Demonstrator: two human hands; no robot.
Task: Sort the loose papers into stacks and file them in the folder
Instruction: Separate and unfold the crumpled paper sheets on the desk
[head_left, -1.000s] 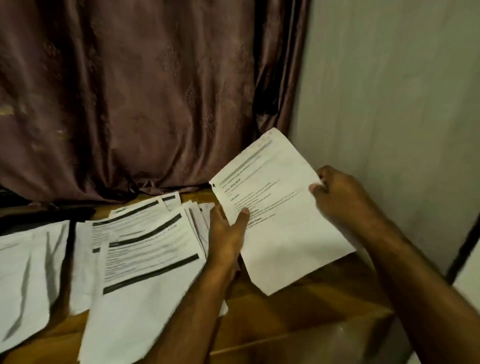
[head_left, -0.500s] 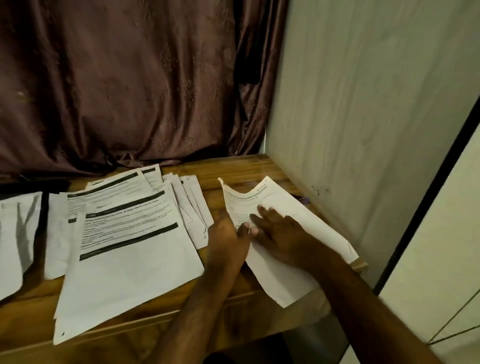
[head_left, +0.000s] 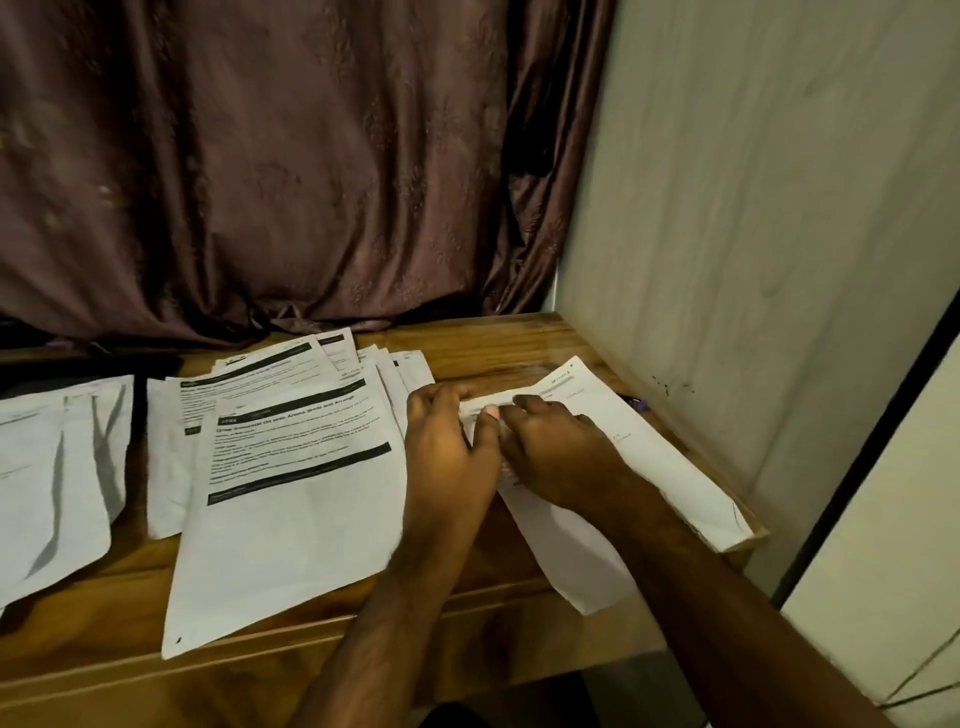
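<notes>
A white printed sheet lies on the right end of the wooden table, its near corner hanging over the front edge. My left hand holds its left edge, thumb on top of the paper. My right hand rests on the sheet with fingers bent at the sheet's curled top edge. A fanned stack of printed papers with black bars lies just left of my hands. Further left lie crumpled blank sheets. No folder is in view.
A dark brown curtain hangs behind the table. A pale wall closes off the right side right at the table's end. A small dark object sits by the wall beside the sheet.
The sheet I held up in the air has come down onto the table's right end. Both hands have come together on its upper left part.
</notes>
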